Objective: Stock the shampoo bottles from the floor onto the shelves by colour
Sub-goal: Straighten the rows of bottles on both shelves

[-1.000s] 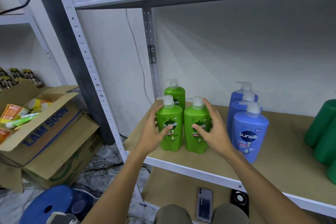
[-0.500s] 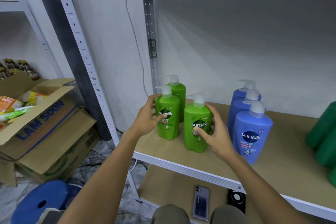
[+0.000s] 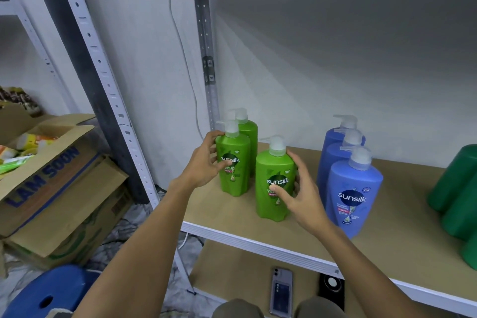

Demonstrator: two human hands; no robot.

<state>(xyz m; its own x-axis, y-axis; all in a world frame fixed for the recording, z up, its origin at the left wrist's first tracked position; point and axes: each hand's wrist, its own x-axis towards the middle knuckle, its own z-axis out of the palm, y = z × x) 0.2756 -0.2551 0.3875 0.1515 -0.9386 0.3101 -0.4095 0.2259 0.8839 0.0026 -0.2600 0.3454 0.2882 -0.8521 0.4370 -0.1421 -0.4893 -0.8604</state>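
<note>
Three light green pump bottles stand at the left end of the wooden shelf [image 3: 232, 217]. My left hand [image 3: 206, 162] grips the left green bottle [image 3: 233, 170], which stands just in front of the rear green bottle [image 3: 249, 134]. My right hand [image 3: 299, 196] wraps the right side of the front green bottle [image 3: 273, 183], thumb on its label. To the right, three blue pump bottles [image 3: 353, 188] stand in a row going back from the shelf's front. All bottles are upright.
Dark green bottles [image 3: 459, 196] crowd the shelf's right edge. An open cardboard box [image 3: 59, 183] of goods sits on another box at the left. A blue stool [image 3: 49, 294] is on the floor. A phone [image 3: 281, 289] lies on the lower shelf. A metal upright [image 3: 206, 59] stands behind the bottles.
My left hand has pushed the left green bottle back toward the rear one. The two front green bottles, side by side before, now stand apart, and my right hand stays on the front one.
</note>
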